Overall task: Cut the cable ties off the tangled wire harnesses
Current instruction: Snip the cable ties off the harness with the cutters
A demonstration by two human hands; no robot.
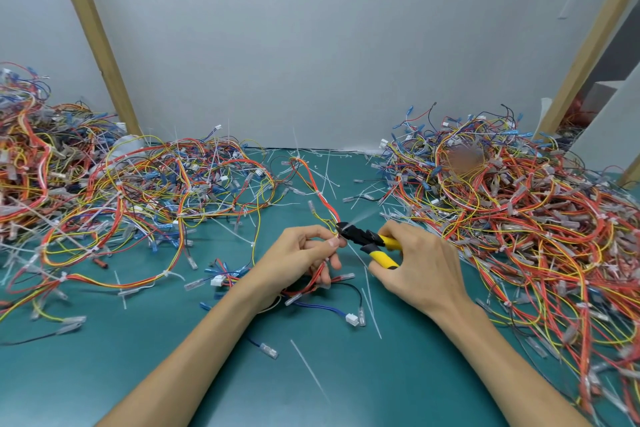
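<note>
Green matting (346, 392) covers the bench below a plain grey wall, and loose white tie offcuts (308, 367) lie scattered over it, so I judge a fair number already cut; the left heap (138, 191) of red, yellow and blue wires shows many white ties, so plenty seems left, and I cannot tell how the right heap (519, 218) stands. Between them, near the front, the left hand (301, 253) pinches one red-and-yellow harness (318, 191) while the right hand (422, 267) is curled round the yellow-handled cutters (367, 239), tip against the bundle beside a blurred white tie tail (362, 217)
</note>
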